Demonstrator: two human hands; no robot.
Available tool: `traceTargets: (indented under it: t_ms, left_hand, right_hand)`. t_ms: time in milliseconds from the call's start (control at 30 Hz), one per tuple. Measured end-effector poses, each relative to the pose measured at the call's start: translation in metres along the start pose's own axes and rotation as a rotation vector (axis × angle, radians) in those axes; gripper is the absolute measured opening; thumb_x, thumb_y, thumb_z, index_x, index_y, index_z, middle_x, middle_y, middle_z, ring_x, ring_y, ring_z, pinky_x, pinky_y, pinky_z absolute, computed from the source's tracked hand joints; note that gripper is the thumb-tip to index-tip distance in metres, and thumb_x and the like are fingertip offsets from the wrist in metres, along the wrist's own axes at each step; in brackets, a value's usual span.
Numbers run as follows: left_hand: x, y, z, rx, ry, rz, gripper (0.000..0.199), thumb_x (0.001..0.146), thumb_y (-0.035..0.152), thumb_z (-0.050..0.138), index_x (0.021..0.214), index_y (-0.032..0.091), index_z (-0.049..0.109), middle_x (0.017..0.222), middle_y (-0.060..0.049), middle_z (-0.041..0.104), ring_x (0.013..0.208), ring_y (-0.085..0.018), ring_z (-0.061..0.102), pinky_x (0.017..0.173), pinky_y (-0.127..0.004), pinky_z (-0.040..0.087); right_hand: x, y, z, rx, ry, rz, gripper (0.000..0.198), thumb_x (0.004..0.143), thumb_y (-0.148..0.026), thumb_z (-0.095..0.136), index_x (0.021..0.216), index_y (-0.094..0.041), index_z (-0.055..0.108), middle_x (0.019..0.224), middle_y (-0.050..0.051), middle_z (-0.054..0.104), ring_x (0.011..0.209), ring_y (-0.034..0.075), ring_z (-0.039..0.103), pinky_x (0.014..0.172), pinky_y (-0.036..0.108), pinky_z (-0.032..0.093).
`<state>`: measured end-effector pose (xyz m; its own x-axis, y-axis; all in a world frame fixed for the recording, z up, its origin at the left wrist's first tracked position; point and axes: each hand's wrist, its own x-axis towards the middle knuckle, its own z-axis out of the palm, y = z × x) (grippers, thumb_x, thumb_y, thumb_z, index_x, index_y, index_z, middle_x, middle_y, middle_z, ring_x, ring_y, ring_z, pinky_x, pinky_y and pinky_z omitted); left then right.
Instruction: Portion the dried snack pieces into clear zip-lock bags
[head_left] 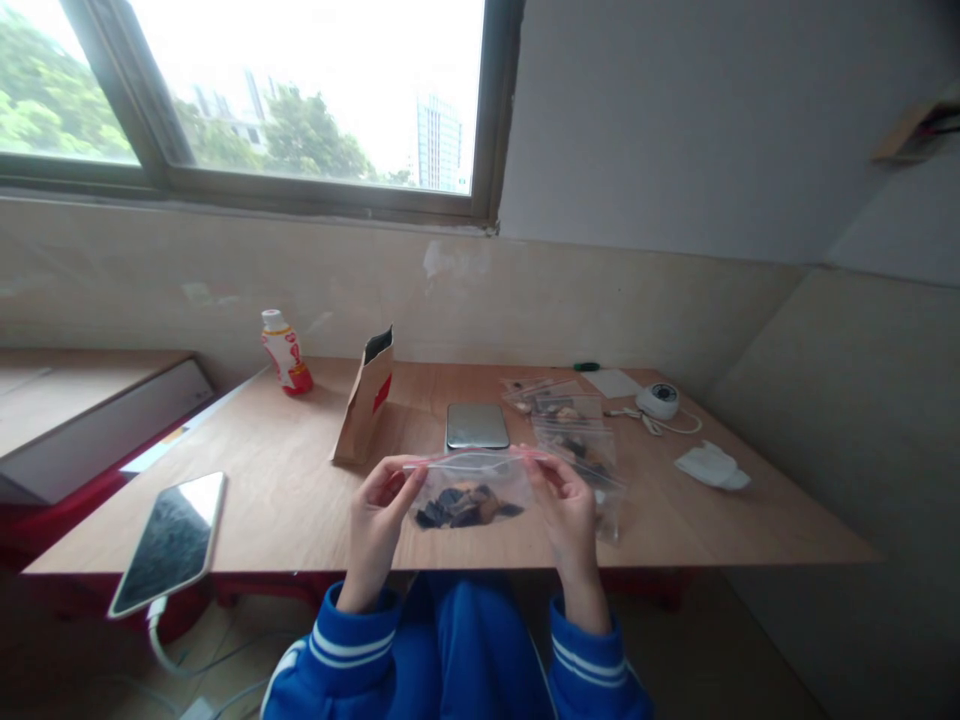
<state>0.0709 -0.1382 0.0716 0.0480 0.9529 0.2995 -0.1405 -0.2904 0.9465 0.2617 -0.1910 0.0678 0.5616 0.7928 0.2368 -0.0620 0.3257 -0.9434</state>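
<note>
Between my two hands hangs a clear zip-lock bag [510, 487], its red-edged top held at both ends. Dark and tan flat pieces [466, 506] lie in the bottom of it; I cannot tell what they are. My left hand [384, 510] pinches the left end of the top between thumb and fingers. At the right end, my right hand [561, 505] pinches it the same way. The bag's mouth bows slightly apart in the middle. Just behind it sits a small silver scale [477, 426]. Several similar filled bags [574, 440] overlap to the right, partly hidden by my right hand.
A brown paper pouch [365, 405] stands open left of the scale, with a red-and-white bottle [286, 352] behind. A phone [172, 540] on a cable lies at the table's [285, 500] left edge. At right are a white round device [660, 400], crumpled tissue [712, 466] and green-handled tool [586, 367].
</note>
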Motion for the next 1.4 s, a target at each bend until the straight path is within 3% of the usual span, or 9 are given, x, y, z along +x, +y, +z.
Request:
traceTargets:
  t_ms: [133,300,500,700,900,1033,1200,1400]
  left_hand:
    - [0.001,0.0,-0.003,-0.024,-0.01,-0.016,0.02,0.076,0.036,0.071,0.085,0.018,0.07,0.082,-0.001,0.071,0.076,-0.014,0.065,0.067,-0.02,0.05]
    - [0.0,0.0,-0.005,-0.009,-0.007,-0.014,0.018,0.075,0.034,0.071,0.083,0.018,0.07,0.077,-0.001,0.071,0.072,-0.014,0.064,0.063,-0.02,0.05]
    - [-0.002,0.0,-0.001,-0.025,0.014,-0.018,0.019,0.075,0.035,0.072,0.082,0.017,0.07,0.079,-0.003,0.072,0.074,-0.016,0.067,0.065,-0.024,0.052]
    - [-0.002,0.002,0.008,-0.069,-0.04,-0.003,0.022,0.081,0.039,0.065,0.09,0.019,0.066,0.084,-0.002,0.071,0.075,-0.014,0.066,0.065,-0.022,0.052]
    - [-0.002,-0.004,0.007,-0.028,-0.037,0.002,0.021,0.079,0.037,0.068,0.087,0.018,0.067,0.084,-0.002,0.07,0.077,-0.015,0.065,0.065,-0.021,0.052]
    - [-0.001,-0.005,0.004,0.001,-0.014,0.004,0.023,0.078,0.037,0.068,0.087,0.016,0.068,0.085,-0.004,0.07,0.076,-0.016,0.065,0.064,-0.023,0.052]
    - [0.0,-0.004,-0.001,0.019,-0.028,-0.029,0.029,0.075,0.039,0.07,0.093,0.016,0.07,0.089,-0.005,0.071,0.075,-0.016,0.065,0.063,-0.023,0.052]
    - [0.0,0.0,-0.001,0.012,-0.029,-0.023,0.026,0.075,0.038,0.07,0.09,0.016,0.071,0.09,-0.004,0.07,0.077,-0.016,0.065,0.065,-0.022,0.052]
  right_hand:
    - [-0.001,-0.006,0.001,-0.032,-0.005,-0.008,0.022,0.074,-0.041,0.073,0.079,-0.02,0.068,0.099,0.008,0.076,0.103,0.025,0.068,0.097,0.042,0.048]
    - [-0.003,-0.007,0.001,-0.066,0.014,-0.019,0.021,0.075,-0.04,0.072,0.08,-0.021,0.068,0.096,0.007,0.076,0.097,0.024,0.069,0.093,0.04,0.05]
    - [-0.003,-0.006,0.001,0.025,0.023,-0.026,0.019,0.074,-0.037,0.074,0.078,-0.021,0.066,0.092,0.007,0.077,0.098,0.023,0.069,0.096,0.039,0.048]
    - [-0.003,0.0,0.007,0.177,-0.135,0.036,0.021,0.081,-0.043,0.066,0.087,-0.023,0.06,0.098,0.007,0.076,0.099,0.023,0.069,0.089,0.036,0.053]
    - [-0.004,0.006,0.011,0.112,-0.213,0.061,0.028,0.08,-0.042,0.069,0.099,-0.022,0.063,0.105,0.008,0.074,0.097,0.023,0.07,0.084,0.036,0.055]
    - [-0.004,0.005,0.012,0.015,-0.175,-0.002,0.023,0.08,-0.043,0.068,0.085,-0.02,0.067,0.099,0.008,0.075,0.087,0.023,0.071,0.082,0.037,0.055]
    - [-0.004,0.006,0.011,-0.049,-0.114,-0.037,0.022,0.078,-0.042,0.069,0.085,-0.02,0.068,0.091,0.007,0.076,0.085,0.024,0.07,0.08,0.036,0.055]
    - [-0.005,0.005,0.014,-0.022,-0.135,-0.031,0.02,0.08,-0.04,0.068,0.085,-0.021,0.068,0.087,0.006,0.076,0.084,0.024,0.071,0.081,0.037,0.054]
